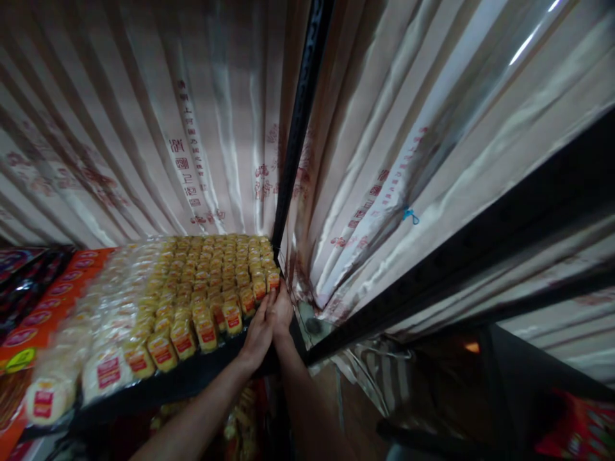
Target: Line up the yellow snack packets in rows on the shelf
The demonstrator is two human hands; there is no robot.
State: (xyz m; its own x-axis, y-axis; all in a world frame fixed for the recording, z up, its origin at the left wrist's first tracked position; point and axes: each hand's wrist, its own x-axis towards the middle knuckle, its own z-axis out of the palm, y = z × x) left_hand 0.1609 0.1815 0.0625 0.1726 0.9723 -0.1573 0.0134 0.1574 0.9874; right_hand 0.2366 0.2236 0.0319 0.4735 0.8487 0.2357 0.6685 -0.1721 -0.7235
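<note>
My left hand point(259, 328) and my right hand point(282, 310) are close together at the right front end of a dense display of small wrapped snacks. Between and just above my fingertips is a yellow snack packet point(273, 280) with a red label, the last one in the front row. My fingers are closed together against it, with their tips partly hidden. Other yellow packets point(206, 336) stand upright in tight rows to the left of my hands. Farther left are white round packets point(108, 371) in clear wrap with red labels.
A dark metal post point(300, 121) rises behind the corner of the dark shelf edge point(163, 390). Pleated pale curtains point(216, 128) with red print hang behind. A thick black bar point(456, 250) slants across the right. An orange strip point(43, 320) lies left; a red packet point(583, 429) is lower right.
</note>
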